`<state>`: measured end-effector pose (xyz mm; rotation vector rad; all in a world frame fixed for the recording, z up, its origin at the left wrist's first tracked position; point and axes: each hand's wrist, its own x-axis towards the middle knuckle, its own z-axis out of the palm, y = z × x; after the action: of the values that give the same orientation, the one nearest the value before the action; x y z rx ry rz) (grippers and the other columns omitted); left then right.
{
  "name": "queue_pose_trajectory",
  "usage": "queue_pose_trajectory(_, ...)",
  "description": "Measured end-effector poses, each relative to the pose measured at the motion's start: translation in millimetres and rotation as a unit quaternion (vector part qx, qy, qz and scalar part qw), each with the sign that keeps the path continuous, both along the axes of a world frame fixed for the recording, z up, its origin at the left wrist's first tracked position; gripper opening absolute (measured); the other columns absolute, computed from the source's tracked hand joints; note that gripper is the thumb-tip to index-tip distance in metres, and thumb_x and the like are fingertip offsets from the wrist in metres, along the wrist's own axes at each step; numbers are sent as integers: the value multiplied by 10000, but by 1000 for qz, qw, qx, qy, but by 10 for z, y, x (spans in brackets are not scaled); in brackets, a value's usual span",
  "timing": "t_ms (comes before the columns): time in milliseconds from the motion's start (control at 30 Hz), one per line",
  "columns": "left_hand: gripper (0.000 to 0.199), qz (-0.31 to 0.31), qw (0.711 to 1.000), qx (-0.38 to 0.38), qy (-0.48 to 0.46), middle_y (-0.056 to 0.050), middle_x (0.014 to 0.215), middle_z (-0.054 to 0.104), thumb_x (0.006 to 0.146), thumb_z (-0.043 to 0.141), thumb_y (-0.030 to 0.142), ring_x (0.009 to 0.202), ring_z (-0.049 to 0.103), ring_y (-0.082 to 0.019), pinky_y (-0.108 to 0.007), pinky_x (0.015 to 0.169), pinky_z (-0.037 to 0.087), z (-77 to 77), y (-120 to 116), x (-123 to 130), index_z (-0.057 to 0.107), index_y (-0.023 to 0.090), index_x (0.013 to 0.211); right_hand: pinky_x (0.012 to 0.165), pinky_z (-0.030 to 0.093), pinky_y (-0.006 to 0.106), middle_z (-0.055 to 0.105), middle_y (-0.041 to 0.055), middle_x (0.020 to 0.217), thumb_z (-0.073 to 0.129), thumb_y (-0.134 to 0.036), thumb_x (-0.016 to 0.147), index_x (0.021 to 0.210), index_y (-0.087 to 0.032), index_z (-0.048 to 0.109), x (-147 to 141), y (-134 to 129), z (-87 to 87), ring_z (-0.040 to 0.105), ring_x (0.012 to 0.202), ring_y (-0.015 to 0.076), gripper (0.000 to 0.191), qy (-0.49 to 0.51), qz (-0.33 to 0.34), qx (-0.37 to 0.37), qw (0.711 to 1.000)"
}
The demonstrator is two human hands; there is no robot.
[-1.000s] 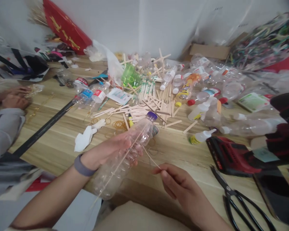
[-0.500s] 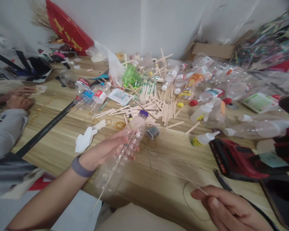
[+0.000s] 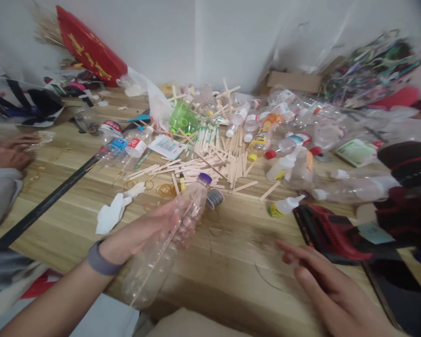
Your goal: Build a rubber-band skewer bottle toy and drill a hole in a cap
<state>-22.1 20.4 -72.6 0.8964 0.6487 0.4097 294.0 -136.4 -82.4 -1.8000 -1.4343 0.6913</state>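
Observation:
My left hand is closed around a clear plastic bottle with a purple cap. The bottle is tilted, cap end away from me. Along its side, under my fingers, runs a thin wooden stick. At the lower right my right hand hovers over the table, thumb and fingers apart, with nothing visible in them. A dark thin wire curves on the table beside it. Beyond the bottle lies a spool of thread or wire, its exact kind unclear.
Wooden craft sticks and several bottles pile up at the back. A glue bottle, a red-black power tool and a phone lie right. White gloves lie left. Another person's hands work at far left.
My right hand has let go of a thin pale strand and opened its fingers. My left hand still grips the bottle and stick. The whole view has shifted slightly.

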Motion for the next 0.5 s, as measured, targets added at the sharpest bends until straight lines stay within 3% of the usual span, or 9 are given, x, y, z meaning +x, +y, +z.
queue_pose_trajectory(100, 822, -72, 997, 14, -5, -41, 1039, 627, 739, 768, 523, 848, 597, -188, -318, 724, 524, -4, -25, 120, 401, 293, 1438, 600, 498, 257, 683, 72, 833, 550, -455, 899, 994, -212, 744, -309, 289, 91, 638, 726, 192, 325, 7, 20, 28, 999)
queue_pose_trajectory(200, 920, -126, 991, 46, 1, -38, 973, 630, 702, 759, 600, 780, 587, -170, -302, 677, 521, 2, -48, 256, 351, 282, 1463, 478, 381, 232, 592, 24, 682, 567, -553, 871, 1007, -171, 719, -627, 543, 106, 489, 544, 133, 433, 172, 16, -2, 985)
queue_pose_trajectory(300, 918, -145, 987, 66, 14, -31, 937, 634, 683, 732, 660, 739, 578, -153, -271, 645, 503, 43, -66, 349, 387, 263, 1435, 406, 200, 188, 345, -86, 512, 645, -667, 778, 979, -174, 694, -828, 729, 91, 254, 434, 74, 535, 392, -29, -45, 918)
queue_pose_trajectory(367, 893, -148, 987, 61, 14, -15, 916, 635, 663, 739, 669, 739, 577, -148, -258, 648, 499, 67, -74, 375, 434, 267, 1400, 406, 156, 176, 284, -105, 502, 727, -676, 698, 884, -182, 685, -891, 817, 89, 195, 439, 59, 529, 491, -52, -46, 869)
queue_pose_trajectory(433, 849, -156, 987, 41, 3, -4, 914, 635, 655, 759, 651, 763, 583, -150, -249, 652, 501, 69, -77, 381, 481, 282, 1367, 410, 162, 172, 412, -81, 541, 756, -690, 651, 889, -191, 700, -922, 883, 94, 194, 445, 45, 555, 540, -46, -34, 840)
queue_pose_trajectory(500, 745, -170, 985, -4, -11, 3, 924, 641, 691, 775, 579, 783, 594, -149, -241, 649, 508, 42, -76, 375, 526, 304, 1337, 411, 165, 171, 626, -17, 727, 724, -713, 666, 1016, -225, 727, -936, 933, 93, 204, 443, 32, 601, 555, -23, -31, 831)
